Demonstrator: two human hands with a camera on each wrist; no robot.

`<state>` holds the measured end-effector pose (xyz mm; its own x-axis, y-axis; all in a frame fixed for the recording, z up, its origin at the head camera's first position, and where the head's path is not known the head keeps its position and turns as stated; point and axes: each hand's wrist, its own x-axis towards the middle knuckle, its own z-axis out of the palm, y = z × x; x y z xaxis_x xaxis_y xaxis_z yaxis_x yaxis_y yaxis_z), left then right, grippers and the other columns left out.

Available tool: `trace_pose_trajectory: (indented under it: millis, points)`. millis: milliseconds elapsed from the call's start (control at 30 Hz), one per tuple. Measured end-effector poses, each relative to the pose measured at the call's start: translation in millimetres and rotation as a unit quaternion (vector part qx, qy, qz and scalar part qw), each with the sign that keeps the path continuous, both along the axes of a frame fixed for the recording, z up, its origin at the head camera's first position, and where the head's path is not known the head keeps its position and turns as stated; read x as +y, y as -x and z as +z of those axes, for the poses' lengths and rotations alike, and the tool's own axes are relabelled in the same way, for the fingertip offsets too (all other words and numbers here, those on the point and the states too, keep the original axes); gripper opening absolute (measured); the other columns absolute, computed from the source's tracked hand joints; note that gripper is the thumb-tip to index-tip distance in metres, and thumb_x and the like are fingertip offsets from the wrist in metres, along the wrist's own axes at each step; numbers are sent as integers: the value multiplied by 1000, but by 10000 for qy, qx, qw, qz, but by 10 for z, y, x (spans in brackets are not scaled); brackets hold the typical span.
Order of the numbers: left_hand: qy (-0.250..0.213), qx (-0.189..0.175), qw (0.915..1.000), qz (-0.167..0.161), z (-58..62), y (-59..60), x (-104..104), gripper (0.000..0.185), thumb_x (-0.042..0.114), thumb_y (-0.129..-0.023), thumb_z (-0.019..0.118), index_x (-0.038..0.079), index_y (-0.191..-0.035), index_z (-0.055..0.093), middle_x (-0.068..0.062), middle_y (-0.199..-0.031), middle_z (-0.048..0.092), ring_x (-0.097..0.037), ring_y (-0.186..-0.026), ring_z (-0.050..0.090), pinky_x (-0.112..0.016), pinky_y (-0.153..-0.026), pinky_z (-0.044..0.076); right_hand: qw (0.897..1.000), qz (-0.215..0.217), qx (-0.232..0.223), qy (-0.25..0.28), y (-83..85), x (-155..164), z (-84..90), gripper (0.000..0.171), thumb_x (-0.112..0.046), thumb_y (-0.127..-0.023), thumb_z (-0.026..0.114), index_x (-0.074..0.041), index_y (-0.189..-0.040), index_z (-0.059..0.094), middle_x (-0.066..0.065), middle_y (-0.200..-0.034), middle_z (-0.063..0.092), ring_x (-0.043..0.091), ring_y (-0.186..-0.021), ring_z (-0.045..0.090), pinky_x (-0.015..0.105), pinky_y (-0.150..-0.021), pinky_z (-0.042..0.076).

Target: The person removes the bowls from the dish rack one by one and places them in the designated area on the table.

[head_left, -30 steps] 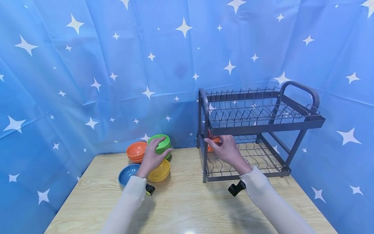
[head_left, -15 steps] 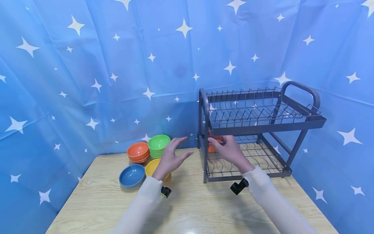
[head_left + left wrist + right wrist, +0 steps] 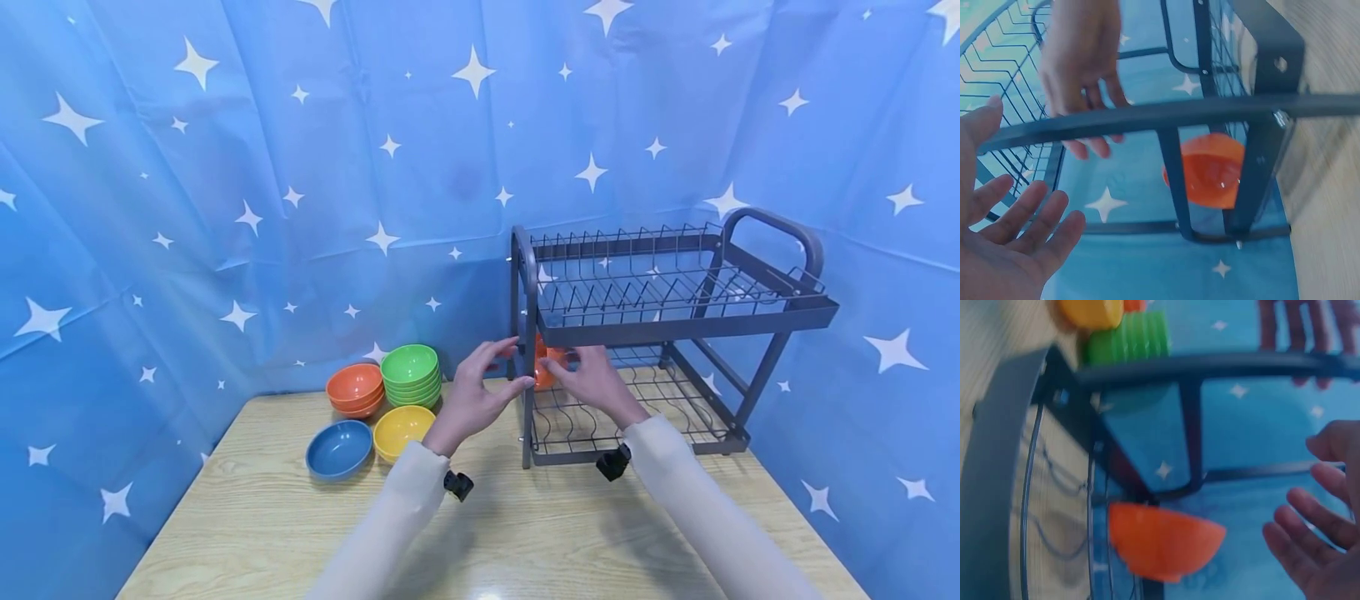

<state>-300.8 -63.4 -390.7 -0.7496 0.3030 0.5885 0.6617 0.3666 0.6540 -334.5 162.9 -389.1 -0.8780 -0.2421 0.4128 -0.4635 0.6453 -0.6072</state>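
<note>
Wooden table (image 3: 247,517): orange bowl (image 3: 546,372) on edge in rack (image 3: 678,321); both hands' fingers spread, empty.

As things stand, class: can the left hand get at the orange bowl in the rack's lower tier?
Probably not directly: the rack's corner post stands between the left hand and the orange bowl.

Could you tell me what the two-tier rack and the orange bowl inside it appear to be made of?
The rack looks like metal with a matte dark grey coating: thin bent wire grids, flat bars joined by screws. The orange bowl is probably plastic: uniform bright colour, smooth with small glossy highlights, though glazed ceramic cannot be ruled out.
</note>
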Motion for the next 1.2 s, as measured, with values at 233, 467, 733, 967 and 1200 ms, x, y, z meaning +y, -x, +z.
trace_pose_trajectory:
  millis: [233,467,733,967,1200]
  points:
    - [-510,-93,9983,-267,61,-5,101,54,25,-94,76,13,-144,56,-11,-125,67,-28,-116,67,-49,-98,58,9994,-197,-154,-228,287,135,-200,47,-30,-97,71,-12,-139,58,16,-136,64,38,-121,63,61,-101,51]
    - [-570,-75,9982,-159,90,-10,162,40,21,-97,72,8,-134,62,-9,-111,70,-23,-99,70,-29,-84,62,9962,-503,-710,-33,456,238,-424,65,-41,-95,72,-11,-148,49,21,-146,55,43,-132,55,63,-106,48]
    - [-617,198,9979,-29,88,5,187,26,19,-99,70,10,-123,68,-6,-103,72,-18,-92,68,-27,-77,62,9840,-807,-1561,279,501,143,-600,84,-62,-92,67,-6,-151,44,23,-141,57,39,-123,61,53,-99,55]
    - [-644,99,9979,-64,75,32,201,22,19,-99,69,11,-120,67,-6,-102,70,-15,-88,65,-27,-76,61,9845,-954,-1393,467,486,21,-628,71,-46,-96,69,1,-145,49,23,-133,62,34,-111,64,47,-95,57]
    - [-691,16,9975,-129,80,52,214,20,19,-100,68,11,-119,67,-6,-100,70,-14,-85,65,-23,-74,60,9817,-1140,-1392,620,501,-5,-626,67,-40,-96,70,0,-146,49,22,-132,62,34,-112,61,49,-99,55]
